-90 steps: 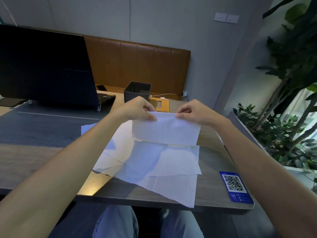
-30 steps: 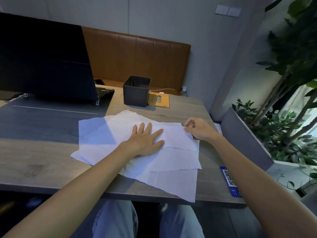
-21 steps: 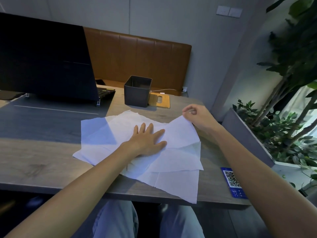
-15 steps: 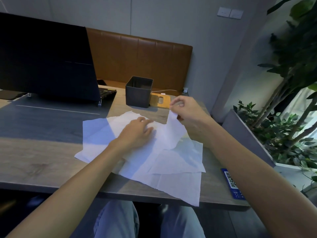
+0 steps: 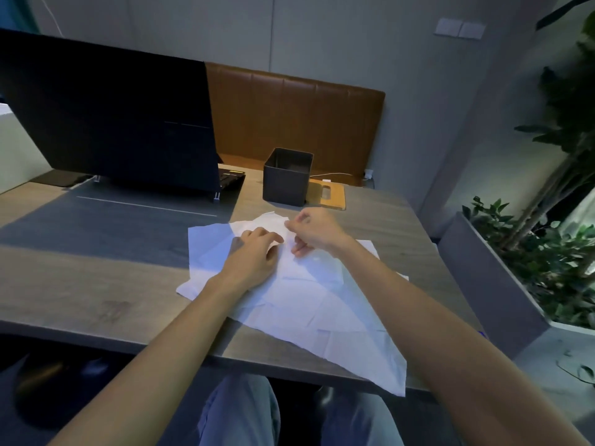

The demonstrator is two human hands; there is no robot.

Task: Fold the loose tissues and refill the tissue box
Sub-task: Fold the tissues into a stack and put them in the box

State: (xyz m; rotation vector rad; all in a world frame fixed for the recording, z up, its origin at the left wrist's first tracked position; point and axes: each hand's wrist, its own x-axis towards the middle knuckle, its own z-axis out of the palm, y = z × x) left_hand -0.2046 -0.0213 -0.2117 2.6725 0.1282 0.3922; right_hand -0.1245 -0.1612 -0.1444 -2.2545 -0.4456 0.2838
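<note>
Several loose white tissues (image 5: 309, 304) lie overlapped on the wooden table (image 5: 96, 291), one corner hanging over the near edge. My left hand (image 5: 254, 252) rests on the top tissue (image 5: 314, 268) with its fingers curled, pressing it down. My right hand (image 5: 314, 231) pinches that tissue's folded-over edge just right of the left fingertips. The dark square tissue box (image 5: 287, 177) stands open-topped behind the pile, a hand's width beyond my hands. Its wooden lid (image 5: 326, 194) lies flat beside it on the right.
A large dark monitor (image 5: 112, 117) stands at the back left on a grey desk mat (image 5: 106, 226). A brown padded bench back (image 5: 296, 117) is behind the table. A grey planter (image 5: 492, 278) with green plants sits close to the table's right edge.
My right hand has carried the tissue's right edge over leftward and down to meet my left hand. My left hand's fingers went from spread flat to curled.
</note>
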